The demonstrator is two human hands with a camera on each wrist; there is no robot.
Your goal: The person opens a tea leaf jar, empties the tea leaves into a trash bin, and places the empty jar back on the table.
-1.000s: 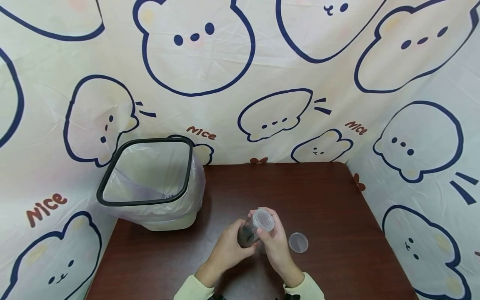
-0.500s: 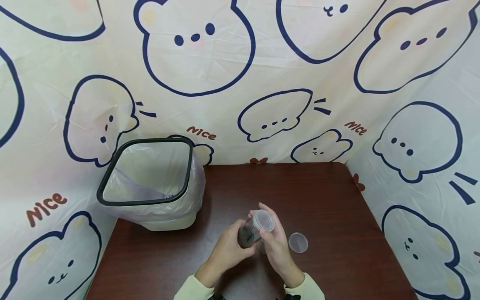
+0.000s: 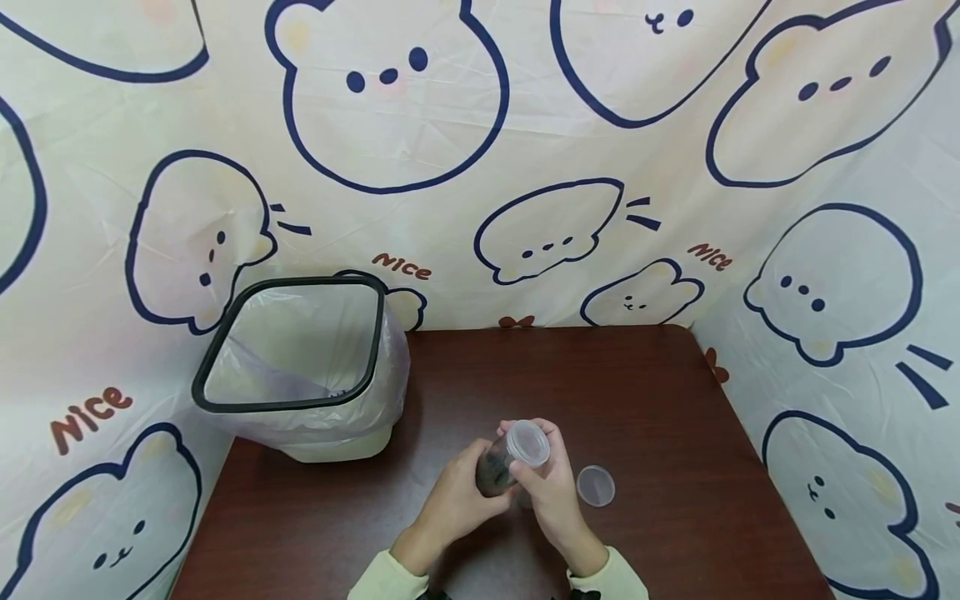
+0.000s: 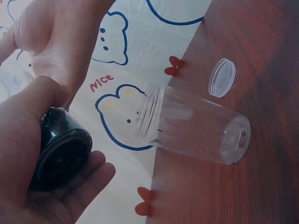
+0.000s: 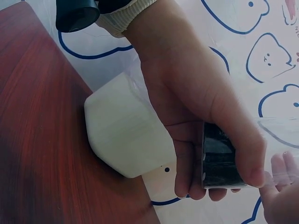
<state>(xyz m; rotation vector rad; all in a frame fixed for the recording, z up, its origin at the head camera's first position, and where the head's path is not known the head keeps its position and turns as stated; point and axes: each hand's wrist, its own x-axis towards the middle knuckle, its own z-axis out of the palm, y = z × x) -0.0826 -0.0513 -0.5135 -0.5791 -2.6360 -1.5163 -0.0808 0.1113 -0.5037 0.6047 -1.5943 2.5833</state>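
Observation:
My left hand point(image 3: 452, 492) grips the lower part of a clear plastic jar point(image 3: 491, 472) with dark contents; what they are is too unclear to tell. The jar leans, its translucent lid point(image 3: 528, 443) turned up towards the head camera. Fingers and thumb of my right hand point(image 3: 557, 492) curl round the lid end. In the left wrist view, a second clear jar point(image 4: 201, 123) stands upright on the table, its threaded mouth uncovered. The hands hide most of it from the head view. Right of my hands, a loose round lid point(image 3: 596, 486) lies flat.
A pale bin point(image 3: 345, 446) with a black rim and a plastic liner stands at the table's left back. The brown table point(image 3: 660, 400) meets a cartoon-printed cloth point(image 3: 442, 225) at the back and sides.
My right fingers stretched out from the lid half a second ago and are now curled round it again. My left hand and the jar have hardly moved.

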